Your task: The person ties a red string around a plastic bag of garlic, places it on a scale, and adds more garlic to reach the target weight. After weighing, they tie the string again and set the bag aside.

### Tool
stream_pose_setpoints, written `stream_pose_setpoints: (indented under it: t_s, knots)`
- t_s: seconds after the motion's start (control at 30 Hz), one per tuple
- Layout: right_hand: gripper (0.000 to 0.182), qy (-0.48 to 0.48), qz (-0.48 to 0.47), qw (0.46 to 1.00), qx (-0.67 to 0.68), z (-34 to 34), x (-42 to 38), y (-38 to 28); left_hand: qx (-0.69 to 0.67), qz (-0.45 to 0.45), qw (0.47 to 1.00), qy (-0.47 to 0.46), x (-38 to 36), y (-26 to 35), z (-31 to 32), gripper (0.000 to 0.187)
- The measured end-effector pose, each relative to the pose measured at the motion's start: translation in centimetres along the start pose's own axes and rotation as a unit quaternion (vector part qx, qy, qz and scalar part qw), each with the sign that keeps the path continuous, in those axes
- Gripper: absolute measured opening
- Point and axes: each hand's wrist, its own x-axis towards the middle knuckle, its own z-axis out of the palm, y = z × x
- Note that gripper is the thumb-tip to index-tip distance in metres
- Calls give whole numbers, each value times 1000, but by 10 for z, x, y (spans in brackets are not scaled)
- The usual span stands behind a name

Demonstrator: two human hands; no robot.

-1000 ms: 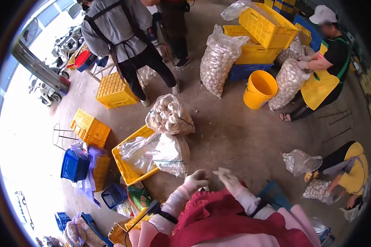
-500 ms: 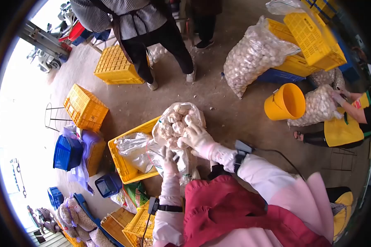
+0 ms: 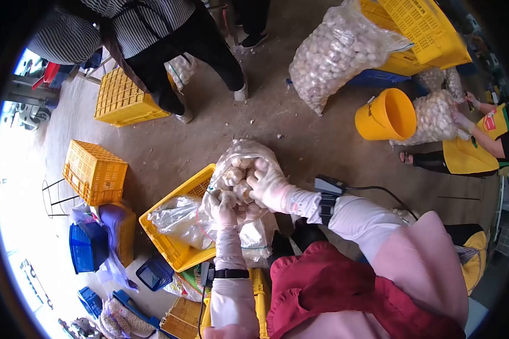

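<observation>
A clear plastic bag [image 3: 249, 148] of garlic bulbs [image 3: 233, 175] is open in front of me, leaning over the right side of a yellow crate [image 3: 152, 226]. My right hand [image 3: 270, 186], in a pale glove, reaches into the bag, its fingers bent around a garlic bulb on top. My left hand [image 3: 223, 209], also gloved, is closed at the bag's near left rim, against the bulbs; its fingertips are partly hidden. Crumpled clear plastic [image 3: 181, 217] lies in the crate beside it.
A large bag of garlic [image 3: 339, 56] stands ahead right near stacked yellow crates [image 3: 418, 28]. A yellow bucket [image 3: 385, 116] is closer. At right, a person in a yellow apron [image 3: 469, 150] handles another bag. A person in stripes [image 3: 152, 28] stands ahead left, beside a yellow crate [image 3: 119, 96].
My left hand has moved up to the bag's rim and closed. My right hand has gone slightly further in among the bulbs, its fingers bending. The view has shifted.
</observation>
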Motion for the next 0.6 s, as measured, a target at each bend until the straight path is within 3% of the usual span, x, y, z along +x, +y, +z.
stream_pose_setpoints:
  t_s: [0.07, 0.13, 0.17, 0.27, 0.3, 0.37, 0.43, 0.47, 0.53, 0.6]
  knots:
    - [30, 38, -39, 998, 15, -1, -8, 10, -171, -103, 979, -31, -8, 17, 1, 22]
    - [29, 69, -66, 995, 33, 11, -18, 21, -174, -95, 980, -19, -26, 52, 9, 21]
    - [27, 184, -99, 977, 42, 21, -19, 28, -180, -81, 980, -5, -29, 62, 13, 21]
    - [28, 331, -142, 931, 55, 38, -17, 42, -238, -108, 964, -47, -20, 39, 0, 20]
    - [28, 356, -126, 923, 71, 41, -14, 43, -199, -58, 975, -77, -14, 22, -7, 9]
    - [23, 338, -115, 930, 91, 43, -11, 35, -145, -10, 989, -38, -24, 53, 9, 8]
    - [22, 296, -93, 949, 53, 45, -5, 23, -137, -52, 988, -39, -24, 61, 10, 12]
    - [22, 265, -88, 959, 43, 45, -2, 19, -177, -145, 970, -78, -18, 53, 4, 17]
    - [21, 201, -78, 976, 23, 43, 3, 12, -61, -84, 994, -23, -11, 38, 8, 23]
    - [20, 213, -84, 972, 47, 48, 10, 18, -65, -112, 991, -15, -4, 25, 4, 24]
